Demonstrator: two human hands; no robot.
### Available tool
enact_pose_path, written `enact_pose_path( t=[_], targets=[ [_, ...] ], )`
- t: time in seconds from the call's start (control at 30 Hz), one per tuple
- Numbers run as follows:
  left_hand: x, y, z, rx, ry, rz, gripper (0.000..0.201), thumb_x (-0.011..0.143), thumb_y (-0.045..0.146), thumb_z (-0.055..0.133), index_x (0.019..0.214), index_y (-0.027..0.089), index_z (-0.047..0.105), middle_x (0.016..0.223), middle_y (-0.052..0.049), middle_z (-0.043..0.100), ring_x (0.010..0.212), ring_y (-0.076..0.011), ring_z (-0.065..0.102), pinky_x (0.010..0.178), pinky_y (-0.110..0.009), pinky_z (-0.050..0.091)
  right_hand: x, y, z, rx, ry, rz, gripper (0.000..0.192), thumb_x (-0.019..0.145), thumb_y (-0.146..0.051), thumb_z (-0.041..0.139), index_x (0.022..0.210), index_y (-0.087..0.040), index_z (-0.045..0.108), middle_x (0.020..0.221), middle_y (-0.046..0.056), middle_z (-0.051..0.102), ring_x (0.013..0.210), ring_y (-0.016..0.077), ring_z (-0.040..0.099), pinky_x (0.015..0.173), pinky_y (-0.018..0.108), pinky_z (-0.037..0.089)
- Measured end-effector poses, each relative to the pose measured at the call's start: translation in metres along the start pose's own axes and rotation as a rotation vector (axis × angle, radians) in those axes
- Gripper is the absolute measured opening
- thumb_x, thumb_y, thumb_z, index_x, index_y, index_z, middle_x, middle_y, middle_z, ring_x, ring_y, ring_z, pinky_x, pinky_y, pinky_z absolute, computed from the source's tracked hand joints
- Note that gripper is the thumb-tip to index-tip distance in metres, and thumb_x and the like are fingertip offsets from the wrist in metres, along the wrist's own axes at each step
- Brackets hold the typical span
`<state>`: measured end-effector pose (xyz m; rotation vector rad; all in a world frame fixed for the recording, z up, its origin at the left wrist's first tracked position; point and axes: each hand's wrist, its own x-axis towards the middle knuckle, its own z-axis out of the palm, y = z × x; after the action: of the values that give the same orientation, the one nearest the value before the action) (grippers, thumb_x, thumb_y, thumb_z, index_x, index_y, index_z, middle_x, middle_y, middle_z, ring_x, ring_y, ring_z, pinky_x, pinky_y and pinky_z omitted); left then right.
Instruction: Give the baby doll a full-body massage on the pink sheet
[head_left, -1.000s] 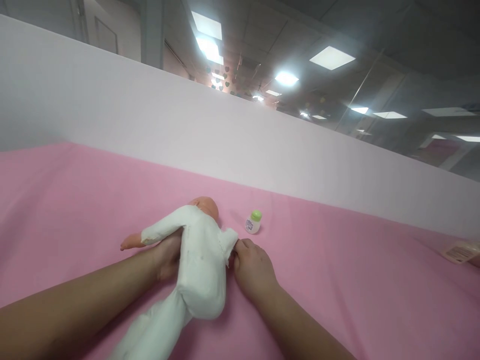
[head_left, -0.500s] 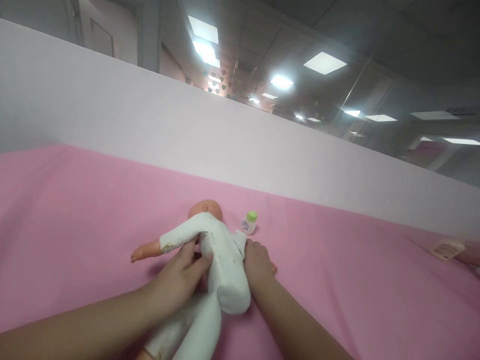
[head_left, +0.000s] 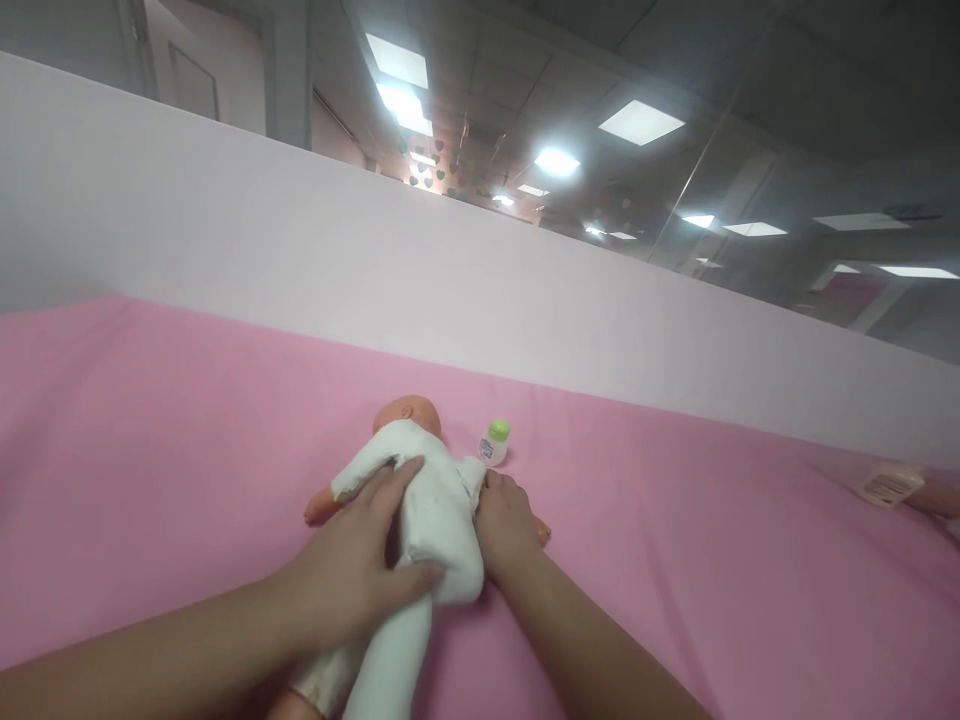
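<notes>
A baby doll (head_left: 439,505) with a white body and orange-toned head and hands lies on the pink cloth. Its head points away from me and is turned so that an ear shows. My left hand (head_left: 360,560) grips the doll's near-left side, thumb across the hip and fingers reaching up the torso. On the other side my right hand (head_left: 508,520) is closed around the doll's arm close to the shoulder, where the white covering looks split. That arm is mostly hidden, with only its orange hand showing past mine. My left forearm partly covers the doll's legs.
A small clear bottle (head_left: 494,443) with a green cap stands just beyond the doll. Far right, another person's hand (head_left: 937,497) is by a pale labelled bottle (head_left: 891,487). A white partition (head_left: 450,280) borders the pink cloth (head_left: 637,520) at the back.
My left hand has moved from the doll's side up over its torso, with the thumb now at the hip. The doll's left-side arm has shifted inward. My right hand keeps its hold.
</notes>
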<state>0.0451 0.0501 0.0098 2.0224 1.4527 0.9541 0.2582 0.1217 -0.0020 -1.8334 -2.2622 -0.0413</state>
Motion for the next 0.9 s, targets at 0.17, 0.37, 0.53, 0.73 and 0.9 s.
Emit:
enact_pose_path(
  t=[0.17, 0.37, 0.53, 0.73, 0.9],
  targets=[
    [0.029, -0.035, -0.011, -0.100, 0.002, -0.042, 0.093, 0.083, 0.058, 0.066, 0.160, 0.019, 0.030, 0.160, -0.018, 0.039, 0.146, -0.0427, 0.037, 0.111, -0.058, 0.042, -0.003, 0.000, 0.007, 0.036, 0.194, -0.162, 0.035, 0.093, -0.017, 0.049, 0.123, -0.018, 0.066, 0.140, 0.016, 0.058, 0.130, 0.0354, 0.048, 0.108, 0.050, 0.034],
    [0.046, -0.052, -0.021, -0.349, -0.092, -0.139, 0.096, 0.084, 0.058, 0.065, 0.161, 0.021, 0.023, 0.141, -0.013, 0.062, 0.127, -0.0351, 0.061, 0.104, -0.048, 0.051, -0.011, -0.009, 0.004, 0.129, 0.165, -0.165, 0.035, 0.095, -0.017, 0.046, 0.123, -0.022, 0.066, 0.114, 0.009, 0.070, 0.106, 0.0294, 0.060, 0.095, 0.045, 0.044],
    [0.055, -0.072, -0.025, -0.372, -0.169, 0.023, 0.097, 0.079, 0.058, 0.067, 0.159, 0.016, 0.031, 0.147, -0.012, 0.058, 0.132, -0.0379, 0.056, 0.105, -0.046, 0.050, -0.015, -0.010, -0.002, 0.338, 0.012, -0.221, 0.050, 0.100, -0.026, 0.043, 0.149, -0.019, 0.047, 0.141, 0.010, 0.060, 0.128, 0.0285, 0.054, 0.109, 0.045, 0.040],
    [0.064, -0.091, -0.035, 0.176, -0.130, 0.010, 0.099, 0.072, 0.057, 0.070, 0.158, 0.021, 0.038, 0.143, -0.010, 0.062, 0.131, -0.0414, 0.055, 0.108, -0.052, 0.044, -0.027, -0.022, -0.004, 0.388, -0.164, -0.264, 0.079, 0.097, -0.052, 0.056, 0.163, -0.027, 0.020, 0.167, 0.012, 0.026, 0.152, 0.0342, 0.026, 0.119, 0.054, 0.029],
    [0.066, -0.095, -0.031, 0.352, -0.168, 0.002, 0.107, 0.068, 0.054, 0.074, 0.160, 0.019, 0.032, 0.151, -0.016, 0.052, 0.138, -0.0466, 0.045, 0.113, -0.060, 0.033, -0.034, -0.031, -0.001, 0.443, -0.218, -0.187, 0.087, 0.094, -0.061, 0.057, 0.163, -0.031, 0.013, 0.170, 0.014, 0.011, 0.156, 0.0388, 0.013, 0.118, 0.063, 0.026]
  ],
)
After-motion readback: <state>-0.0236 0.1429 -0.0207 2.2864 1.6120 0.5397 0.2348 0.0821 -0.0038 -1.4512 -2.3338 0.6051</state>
